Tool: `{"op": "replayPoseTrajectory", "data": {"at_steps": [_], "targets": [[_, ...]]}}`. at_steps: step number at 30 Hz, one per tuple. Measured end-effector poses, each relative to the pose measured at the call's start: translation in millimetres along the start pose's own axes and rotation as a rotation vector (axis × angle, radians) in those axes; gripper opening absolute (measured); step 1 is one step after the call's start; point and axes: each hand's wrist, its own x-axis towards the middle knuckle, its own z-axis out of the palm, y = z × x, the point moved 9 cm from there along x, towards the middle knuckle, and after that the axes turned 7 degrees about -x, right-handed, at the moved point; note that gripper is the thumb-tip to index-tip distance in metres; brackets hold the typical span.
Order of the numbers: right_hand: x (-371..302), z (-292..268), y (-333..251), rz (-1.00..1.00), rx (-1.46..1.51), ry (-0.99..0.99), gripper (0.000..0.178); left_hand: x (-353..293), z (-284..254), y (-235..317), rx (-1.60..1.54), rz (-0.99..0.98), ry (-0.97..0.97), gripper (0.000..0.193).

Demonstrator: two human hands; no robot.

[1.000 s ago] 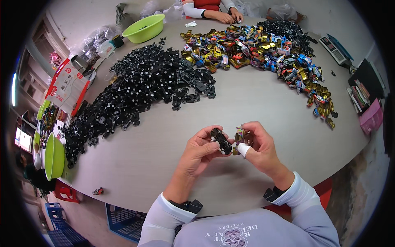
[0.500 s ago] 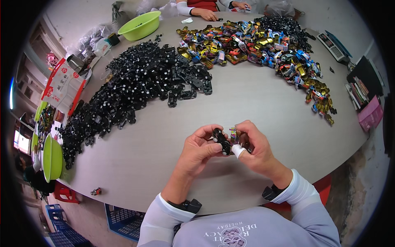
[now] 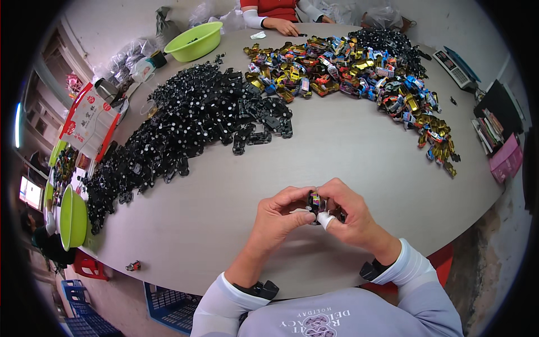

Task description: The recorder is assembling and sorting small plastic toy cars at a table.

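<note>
While the left hand [image 3: 281,216] and right hand [image 3: 352,218] grasp one toy car [image 3: 316,200] between them, above the counter [image 3: 337,135], lettered items comprise: one bag [image 3: 91,124], white and red, bearing printed characters; one shirt [image 3: 365,314], lavender, with pale lettering.

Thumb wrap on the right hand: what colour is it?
White; the wrap on the right hand shows best in the head view.

Small toy-assembly workshop. Large table [image 3: 337,146] bears bulk heap of black toy-car chassis [image 3: 191,118] and second heap of bright car shells [image 3: 331,70]. Green basin [image 3: 199,51] holds dark pieces. Co-worker [image 3: 272,8] at far edge. Blue plastic crate [image 3: 168,309] sits below near edge; plastic bags [image 3: 129,59] line back wall [image 3: 112,22].
</note>
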Motion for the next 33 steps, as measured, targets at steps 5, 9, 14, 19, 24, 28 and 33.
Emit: {"op": "replayPoseTrajectory", "data": {"at_steps": [5,9,14,19,24,28,33], "targets": [[3,-2,-1,-0.048,0.016,-0.031,0.032,-1,3,1,0.1,0.015,0.004,0.044],[0,-5,11,-0.042,0.103,0.033,0.022,-6,11,0,0.208,0.014,-0.023,0.043],[-5,-10,24,0.095,0.109,0.097,0.017,-9,24,6,0.408,0.077,0.002,0.048],[-2,-11,7,0.028,-0.005,0.113,0.02,-11,18,2,0.531,0.113,-0.046,0.045],[-5,-6,0,-0.054,-0.005,0.013,0.022,-13,21,-1,0.618,0.037,-0.092,0.036],[-9,-10,-1,-0.021,0.171,-0.085,0.021,-20,18,-32,-0.098,-0.41,-0.073,0.028],[-14,-2,-9,-0.123,0.181,-0.169,0.018,-30,36,-47,-0.425,-0.603,-0.192,0.026]]}}
